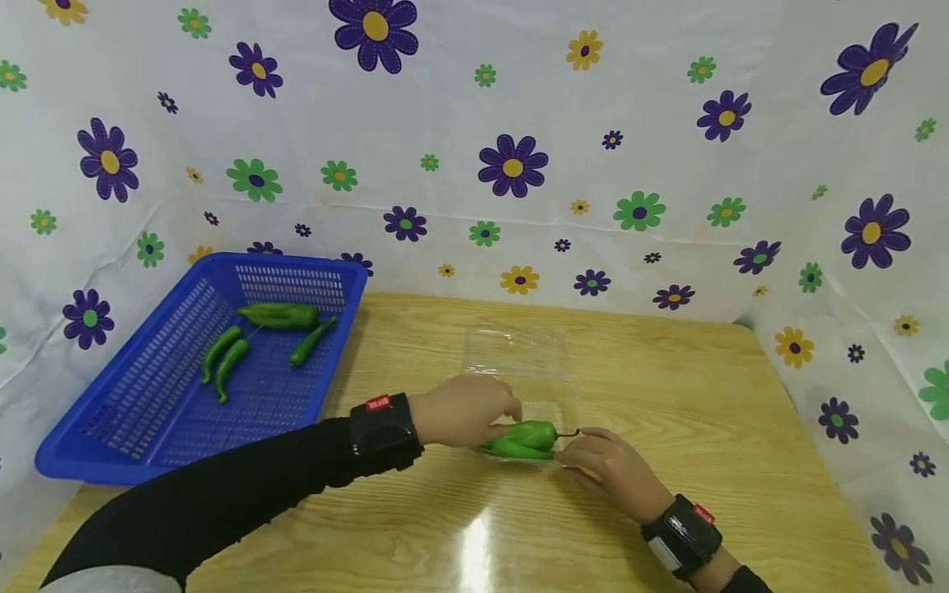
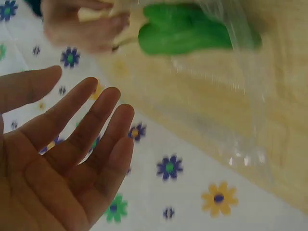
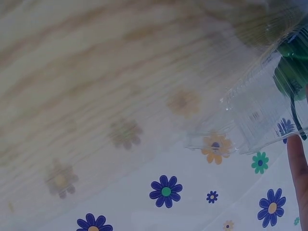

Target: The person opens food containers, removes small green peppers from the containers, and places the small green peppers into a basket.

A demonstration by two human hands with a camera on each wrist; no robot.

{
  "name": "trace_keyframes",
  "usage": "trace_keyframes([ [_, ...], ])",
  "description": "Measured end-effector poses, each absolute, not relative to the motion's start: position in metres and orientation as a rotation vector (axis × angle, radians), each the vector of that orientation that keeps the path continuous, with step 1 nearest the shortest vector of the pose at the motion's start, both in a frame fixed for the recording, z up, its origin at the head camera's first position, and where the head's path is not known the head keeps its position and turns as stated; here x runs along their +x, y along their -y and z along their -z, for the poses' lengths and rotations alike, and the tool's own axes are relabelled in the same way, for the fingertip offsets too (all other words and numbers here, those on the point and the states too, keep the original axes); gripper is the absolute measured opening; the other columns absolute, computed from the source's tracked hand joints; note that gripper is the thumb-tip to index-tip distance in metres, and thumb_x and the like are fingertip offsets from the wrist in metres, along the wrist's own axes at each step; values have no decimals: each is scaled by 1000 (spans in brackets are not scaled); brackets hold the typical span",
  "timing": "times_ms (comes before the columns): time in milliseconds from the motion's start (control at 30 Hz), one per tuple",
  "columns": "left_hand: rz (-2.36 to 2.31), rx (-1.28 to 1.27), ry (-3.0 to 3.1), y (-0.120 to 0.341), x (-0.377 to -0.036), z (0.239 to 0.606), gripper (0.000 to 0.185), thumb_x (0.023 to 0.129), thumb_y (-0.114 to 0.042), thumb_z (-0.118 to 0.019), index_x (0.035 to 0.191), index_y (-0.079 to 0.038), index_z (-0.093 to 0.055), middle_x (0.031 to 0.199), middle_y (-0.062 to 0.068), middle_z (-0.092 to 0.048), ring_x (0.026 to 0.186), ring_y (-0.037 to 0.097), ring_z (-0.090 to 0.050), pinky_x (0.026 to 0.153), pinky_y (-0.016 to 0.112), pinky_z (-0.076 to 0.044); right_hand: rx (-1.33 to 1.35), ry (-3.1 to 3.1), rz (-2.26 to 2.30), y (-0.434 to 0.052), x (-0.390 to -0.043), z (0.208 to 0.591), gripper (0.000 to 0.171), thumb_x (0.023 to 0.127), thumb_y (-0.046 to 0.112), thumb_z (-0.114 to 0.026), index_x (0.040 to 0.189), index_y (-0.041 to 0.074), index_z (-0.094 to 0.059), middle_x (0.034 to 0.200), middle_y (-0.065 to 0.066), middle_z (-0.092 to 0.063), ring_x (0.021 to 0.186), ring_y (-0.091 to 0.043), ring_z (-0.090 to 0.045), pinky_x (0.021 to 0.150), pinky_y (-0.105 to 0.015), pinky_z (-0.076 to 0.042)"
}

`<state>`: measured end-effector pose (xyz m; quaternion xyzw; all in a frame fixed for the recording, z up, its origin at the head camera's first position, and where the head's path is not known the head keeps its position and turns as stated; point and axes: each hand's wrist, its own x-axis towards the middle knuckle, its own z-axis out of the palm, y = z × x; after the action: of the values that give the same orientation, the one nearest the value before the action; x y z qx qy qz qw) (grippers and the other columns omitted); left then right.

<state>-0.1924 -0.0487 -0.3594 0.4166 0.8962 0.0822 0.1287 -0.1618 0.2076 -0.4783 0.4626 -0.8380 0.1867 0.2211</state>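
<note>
A clear plastic clamshell box (image 1: 519,362) lies open on the wooden table (image 1: 667,387), its lid towards the wall. Two green peppers (image 1: 525,439) lie in its near half, also seen as green peppers (image 2: 185,29) and a green pepper (image 3: 293,62). My left hand (image 1: 510,412) hovers over the box's left end with fingers straight, palm bare in the wrist view as left hand (image 2: 91,110). My right hand (image 1: 582,451) pinches the box's right rim by the pepper stem; the right hand (image 2: 82,24) looks curled there. One finger (image 3: 298,178) shows beside the clear box (image 3: 260,120).
A blue slotted basket (image 1: 148,387) stands at the table's left with several green peppers (image 1: 278,315) in it. A flowered white sheet (image 1: 519,123) walls in the back and both sides. Bare wood lies in front of and to the right of the box.
</note>
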Motion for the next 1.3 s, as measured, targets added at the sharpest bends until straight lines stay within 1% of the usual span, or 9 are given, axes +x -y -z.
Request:
trace_keyframes([
  [133,-189,1211,-2580,24,-194,385,18,88,-9,-60,103,-12,-71,99,0,-68,88,10,-62,73,23,-50,1280,2311,-510,-208,-163,478,31,61,7,-84,89,13,-72,85,6,-70,80,-8,-65,85,-38,-52],
  [267,-211,1181,-2560,10,-198,403,7,87,-12,-64,85,-13,-71,78,-6,-61,67,5,-48,60,19,-40,1293,2318,-506,-210,-164,478,28,63,9,-83,89,12,-73,84,6,-70,80,-8,-65,85,-38,-52],
  [367,-171,1187,-2566,5,-199,410,13,86,-14,-67,73,-15,-66,68,-8,-49,61,6,-40,55,19,-34,1289,2332,-504,-210,-164,478,28,63,10,-83,89,12,-73,84,6,-70,80,-8,-65,85,-38,-52],
  [500,-98,1203,-2614,2,-201,418,21,83,-11,-67,65,-17,-57,66,-8,-43,60,7,-38,52,19,-32,1272,2350,-494,-210,-165,479,28,63,10,-84,89,12,-73,84,6,-70,81,-9,-65,86,-38,-52],
  [633,-92,1191,-2642,2,-203,425,21,83,-11,-67,66,-18,-58,68,-8,-47,60,7,-41,51,20,-33,1269,2356,-493,-209,-165,479,27,64,10,-83,89,13,-73,84,7,-70,82,-9,-64,88,-36,-51],
  [867,-45,1203,-2689,5,-201,434,9,85,-11,-66,85,-20,-66,75,-6,-59,62,6,-46,53,20,-37,1274,2357,-489,-208,-165,480,27,65,11,-83,90,13,-73,84,7,-70,81,-8,-64,88,-36,-51],
  [1033,79,1286,-2696,6,-206,451,10,88,-14,-63,91,-23,-68,79,-7,-67,68,6,-59,55,22,-46,1273,2365,-485,-209,-165,479,27,65,10,-82,90,13,-73,83,7,-70,80,-7,-65,87,-36,-51],
  [1133,84,1272,-2681,7,-210,459,7,88,-16,-64,89,-22,-68,81,-7,-69,71,7,-62,56,22,-48,1284,2357,-490,-208,-165,479,27,65,10,-82,90,13,-73,84,7,-70,79,-7,-65,87,-36,-52],
  [1300,30,1216,-2664,9,-213,463,6,85,-17,-68,82,-20,-64,79,-6,-66,68,6,-58,55,22,-45,1297,2332,-500,-208,-166,480,28,64,9,-83,90,13,-72,84,6,-70,79,-7,-65,86,-36,-52],
])
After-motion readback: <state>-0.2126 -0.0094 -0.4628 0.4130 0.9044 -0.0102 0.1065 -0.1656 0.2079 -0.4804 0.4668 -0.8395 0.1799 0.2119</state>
